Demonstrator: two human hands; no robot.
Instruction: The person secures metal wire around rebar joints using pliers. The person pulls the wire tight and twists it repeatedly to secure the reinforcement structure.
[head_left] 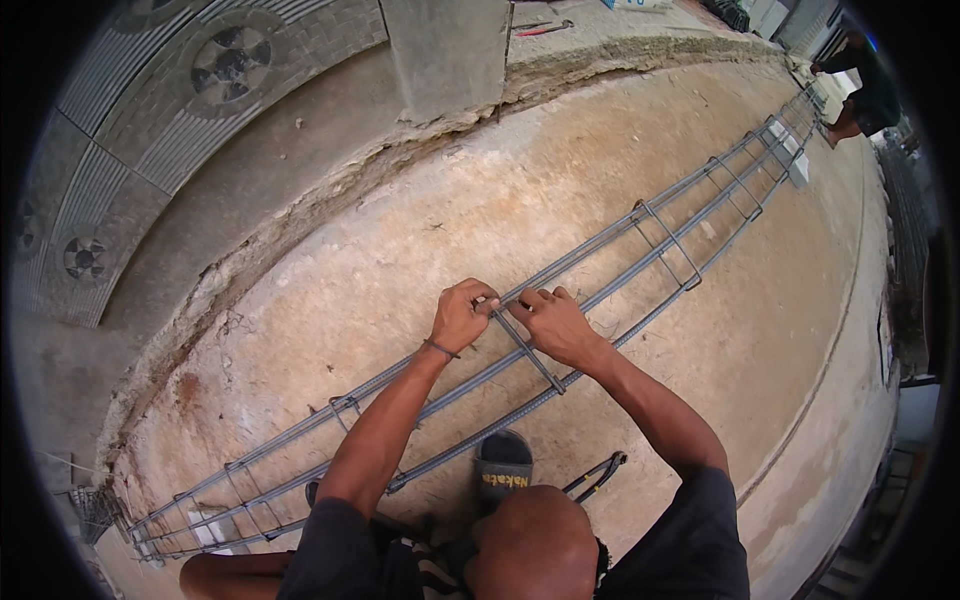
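A long steel rebar cage (pixel 690 210) with square stirrups runs diagonally from lower left to upper right. My left hand (pixel 463 317) is at the upper bars where a stirrup (pixel 530 352) crosses them, thumb and finger pinched at the joint; what they hold is too small to make out. My right hand (pixel 548 325) is just right of it, fingers curled at the same joint, their tips partly hidden. A dark tool with long handles (pixel 600 470) lies below the cage, beside a dark sandal (pixel 503 462).
Light blocks (pixel 785 150) sit under the cage's ends. A person (pixel 862 95) is at the far right end. A broken concrete edge (pixel 350 168) runs along the upper left, beyond it patterned pavers (pixel 170 130) and a red-handled tool (pixel 545 27).
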